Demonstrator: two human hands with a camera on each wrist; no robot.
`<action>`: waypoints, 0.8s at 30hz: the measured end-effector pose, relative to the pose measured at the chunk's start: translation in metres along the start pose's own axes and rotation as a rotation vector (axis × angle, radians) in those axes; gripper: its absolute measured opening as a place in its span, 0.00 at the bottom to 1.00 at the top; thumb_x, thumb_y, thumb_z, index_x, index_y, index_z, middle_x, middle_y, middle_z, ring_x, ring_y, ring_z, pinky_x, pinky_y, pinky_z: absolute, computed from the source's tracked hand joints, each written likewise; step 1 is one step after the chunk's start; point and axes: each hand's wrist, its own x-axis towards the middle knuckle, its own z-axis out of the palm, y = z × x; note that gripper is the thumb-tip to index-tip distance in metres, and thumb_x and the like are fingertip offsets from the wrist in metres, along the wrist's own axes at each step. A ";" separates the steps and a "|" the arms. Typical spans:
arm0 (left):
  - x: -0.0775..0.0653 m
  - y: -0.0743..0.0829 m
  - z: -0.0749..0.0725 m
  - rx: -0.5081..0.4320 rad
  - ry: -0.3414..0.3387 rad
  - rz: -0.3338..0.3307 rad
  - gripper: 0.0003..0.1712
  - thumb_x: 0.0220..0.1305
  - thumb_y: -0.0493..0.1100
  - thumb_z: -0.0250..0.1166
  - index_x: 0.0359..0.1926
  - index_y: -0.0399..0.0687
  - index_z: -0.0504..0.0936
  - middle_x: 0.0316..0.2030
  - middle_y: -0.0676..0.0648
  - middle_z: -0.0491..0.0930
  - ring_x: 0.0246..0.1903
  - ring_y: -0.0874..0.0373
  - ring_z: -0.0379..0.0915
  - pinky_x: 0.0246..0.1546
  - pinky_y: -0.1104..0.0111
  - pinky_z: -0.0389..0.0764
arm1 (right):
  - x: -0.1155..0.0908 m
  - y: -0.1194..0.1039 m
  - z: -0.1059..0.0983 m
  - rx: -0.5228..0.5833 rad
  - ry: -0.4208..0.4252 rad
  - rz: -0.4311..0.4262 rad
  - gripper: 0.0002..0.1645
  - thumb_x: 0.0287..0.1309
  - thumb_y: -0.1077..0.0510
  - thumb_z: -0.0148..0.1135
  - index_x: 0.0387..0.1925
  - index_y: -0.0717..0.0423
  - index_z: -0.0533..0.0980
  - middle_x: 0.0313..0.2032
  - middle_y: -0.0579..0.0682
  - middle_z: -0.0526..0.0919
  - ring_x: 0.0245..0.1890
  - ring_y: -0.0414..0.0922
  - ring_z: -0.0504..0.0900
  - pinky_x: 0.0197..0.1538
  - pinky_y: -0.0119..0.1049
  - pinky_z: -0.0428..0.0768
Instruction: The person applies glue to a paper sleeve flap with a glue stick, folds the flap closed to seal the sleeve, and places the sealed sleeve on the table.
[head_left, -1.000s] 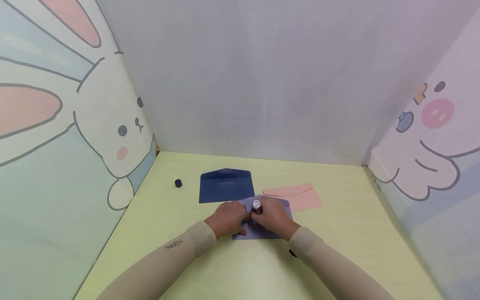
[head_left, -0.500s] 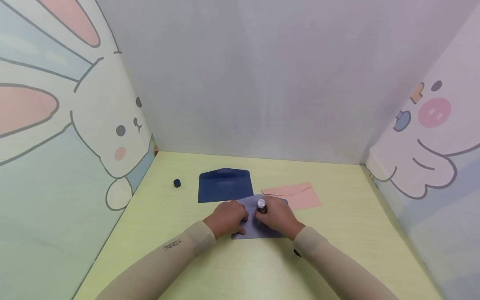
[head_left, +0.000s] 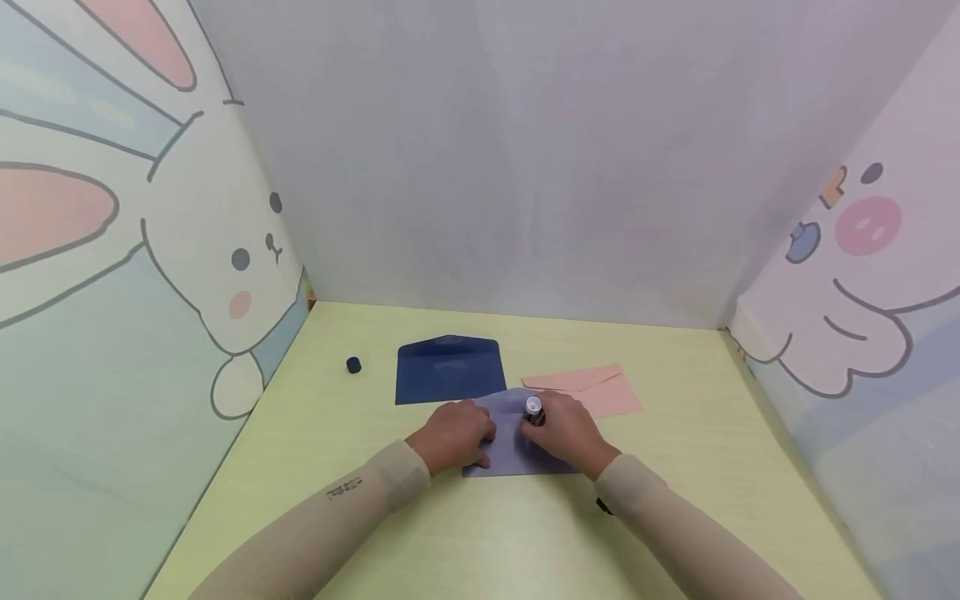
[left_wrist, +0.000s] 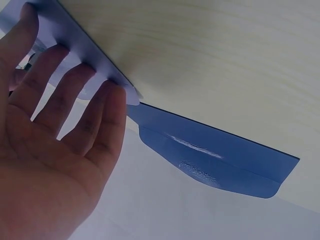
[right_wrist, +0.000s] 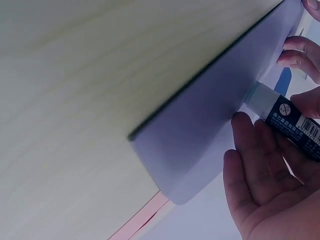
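A lilac envelope lies with its flap opened upward, under both hands. My left hand presses its spread fingertips on the left part of that envelope; the left wrist view shows the fingers only slightly bent. Between thumb and fingers, my right hand holds a glue stick with a dark printed label and white base. The stick stands with its glue end on the envelope around the flap's fold, near the middle. Part of the envelope's right side is hidden by the right hand.
A dark blue envelope with its flap up lies behind the left hand; shiny patches show on its flap. A pink envelope lies partly under the lilac one. The small black cap stands at the left. Painted walls enclose the table.
My right hand has slid to the right along the lilac envelope with the glue stick, uncovering more of its middle. The left hand keeps its place.
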 end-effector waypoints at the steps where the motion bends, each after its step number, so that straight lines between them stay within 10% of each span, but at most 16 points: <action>1: 0.000 0.000 0.000 -0.002 -0.001 0.002 0.18 0.56 0.63 0.83 0.43 0.64 0.93 0.33 0.60 0.82 0.32 0.62 0.71 0.38 0.67 0.79 | 0.000 0.000 0.000 0.000 0.000 0.002 0.10 0.58 0.49 0.74 0.36 0.47 0.82 0.33 0.42 0.83 0.28 0.40 0.74 0.36 0.36 0.73; 24: -0.001 0.001 -0.001 -0.017 -0.009 -0.005 0.17 0.57 0.62 0.83 0.42 0.64 0.92 0.31 0.60 0.80 0.32 0.61 0.70 0.37 0.68 0.77 | -0.002 0.001 -0.001 -0.008 0.013 -0.005 0.08 0.59 0.49 0.74 0.34 0.45 0.82 0.35 0.43 0.86 0.28 0.40 0.75 0.36 0.36 0.74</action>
